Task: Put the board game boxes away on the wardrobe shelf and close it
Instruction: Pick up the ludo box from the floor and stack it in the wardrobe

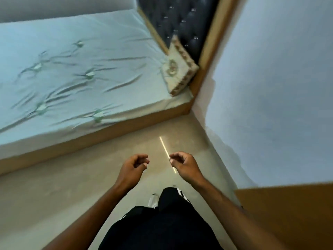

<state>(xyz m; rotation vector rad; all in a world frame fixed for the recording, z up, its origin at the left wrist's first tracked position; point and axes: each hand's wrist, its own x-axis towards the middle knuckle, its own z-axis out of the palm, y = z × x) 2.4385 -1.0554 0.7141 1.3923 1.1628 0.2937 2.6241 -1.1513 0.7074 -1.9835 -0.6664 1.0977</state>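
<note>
Left hand [134, 168]: held out over the floor, fingers loosely curled toward the thumb, holding nothing.
Right hand [183, 166]: level with the left and just apart from it, fingers loosely curled the same way, also holding nothing.
Board game boxes: out of view; where they are cannot be told.
Wooden panel [288, 213]: brown, flat, at the lower right edge beside the right forearm; whether it belongs to the wardrobe cannot be told.
Person: black trousers [162, 231] and one white shoe [153, 200] below the hands.
Floor [54, 195]: pale beige and glossy, with a thin bright streak of light [164, 147] running between the hands.
Bed [81, 69]: pale blue-green creased sheet on a low tan wooden frame [108, 136], left of the hands and beyond them.
Cushion [178, 69]: cream with a gold pattern, tilted against the headboard at the bed's near corner.
Headboard [180, 20]: dark, tufted, edged in tan wood.
Wall [270, 87]: plain and pale, on the right.
</note>
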